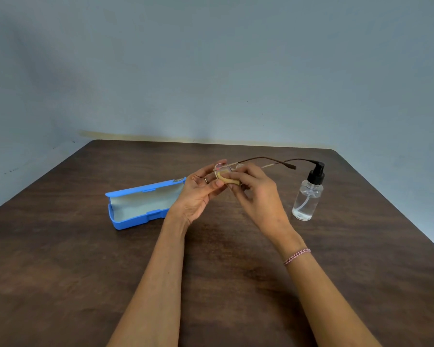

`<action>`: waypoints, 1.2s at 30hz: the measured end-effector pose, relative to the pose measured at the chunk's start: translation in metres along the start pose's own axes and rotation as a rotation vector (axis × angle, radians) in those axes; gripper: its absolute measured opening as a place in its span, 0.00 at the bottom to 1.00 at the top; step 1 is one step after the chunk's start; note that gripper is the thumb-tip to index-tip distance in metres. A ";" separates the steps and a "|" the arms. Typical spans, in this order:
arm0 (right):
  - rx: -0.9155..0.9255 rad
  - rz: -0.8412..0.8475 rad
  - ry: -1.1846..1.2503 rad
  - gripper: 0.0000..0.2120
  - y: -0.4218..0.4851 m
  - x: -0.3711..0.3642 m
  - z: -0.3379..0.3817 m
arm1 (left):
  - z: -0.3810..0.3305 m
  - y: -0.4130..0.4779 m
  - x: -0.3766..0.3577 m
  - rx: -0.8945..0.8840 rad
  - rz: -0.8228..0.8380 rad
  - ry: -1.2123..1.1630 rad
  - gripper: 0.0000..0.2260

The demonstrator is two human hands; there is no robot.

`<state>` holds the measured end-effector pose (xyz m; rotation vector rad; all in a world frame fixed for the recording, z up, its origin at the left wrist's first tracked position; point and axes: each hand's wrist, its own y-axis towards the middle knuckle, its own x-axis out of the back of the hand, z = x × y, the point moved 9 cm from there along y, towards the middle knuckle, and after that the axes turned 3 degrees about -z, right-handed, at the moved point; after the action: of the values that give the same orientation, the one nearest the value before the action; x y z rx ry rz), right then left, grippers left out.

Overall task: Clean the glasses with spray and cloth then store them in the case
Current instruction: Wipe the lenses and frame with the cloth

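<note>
glasses (223,169) held in mid-air over the table (85,271), just right of the open blue case (140,204), as i work one lens with the cloth (227,179). my left hand (201,194) grips the frame at the rim of that lens, thumb and fingers curled about its edge; my right hand (256,194) pinches the small yellow cloth against the glass, so both hands are closed on something and neither is free. the temples are unfolded and reach away to the right, toward the spray bottle (307,196), which stands farther right of the case and well apart from it. the case lies with its lid up and pale lining bare, nothing in it. i judge the frame to be thin metal, very light, springy along the temples and easy to bend at the hinges, with lenses that are slick, the more so if wet; the hold belongs on the rim or bridge, never a temple's end, and the rubbing pressure should be slight. wiping looks under way; folding and casing are not yet done.
</note>
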<state>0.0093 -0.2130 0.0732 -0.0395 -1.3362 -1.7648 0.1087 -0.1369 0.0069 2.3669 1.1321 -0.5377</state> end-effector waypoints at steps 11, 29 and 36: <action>-0.058 -0.127 -0.199 0.11 0.003 0.028 -0.014 | 0.002 -0.005 -0.012 0.056 0.072 0.101 0.28; -0.040 -0.097 -0.293 0.12 -0.001 0.015 -0.018 | -0.014 -0.006 -0.003 -0.020 -0.006 -0.135 0.35; 0.032 -0.118 -0.372 0.17 -0.002 0.015 -0.007 | -0.008 -0.003 -0.003 -0.011 -0.057 -0.232 0.31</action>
<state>0.0023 -0.2275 0.0765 -0.2886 -1.6593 -1.8975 0.1058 -0.1324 0.0147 2.2004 1.0956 -0.8003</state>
